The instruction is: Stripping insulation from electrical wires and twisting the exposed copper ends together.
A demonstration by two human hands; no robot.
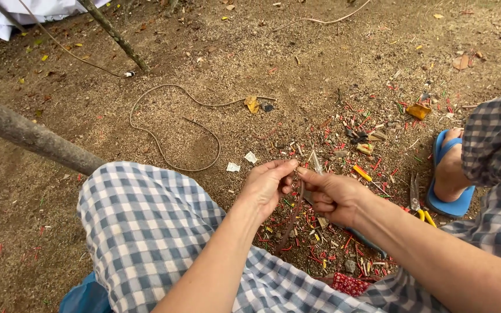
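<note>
- Between the knees, at picture centre: brown wire (pixel 292 217), a thin strand pinched at its top end where both hands meet, hanging down toward 6 o'clock over the littered ground.
- Left hand (pixel 267 185): thumb and forefinger closed on the wire's upper end, remaining fingers curled in.
- Right hand (pixel 330 194): fingertips closed on the same wire end, touching the left fingertips; a thin pale blade or stick juts up from this grip toward 12 o'clock, its kind not clear.
- Wire scraps (pixel 331 237): red, green and yellow cuttings strewn under the hands, spreading toward 2 o'clock.
- Pliers (pixel 417 203): yellow-handled, lying at 3 o'clock, just beside the foot.
- Blue sandal (pixel 446 203): worn on a foot at 3 o'clock, near the frame's right edge.
- Checked cloth (pixel 146 220): covering the knee at 8 o'clock, and the other leg at 4 o'clock, boxing the hands on both sides.
- Loose cord (pixel 163 148): looped on bare dirt at 10 o'clock, well apart.
- Wooden pole (pixel 30 136): slanting at 9 o'clock.
- Open room: bare soil toward 12 o'clock.
</note>
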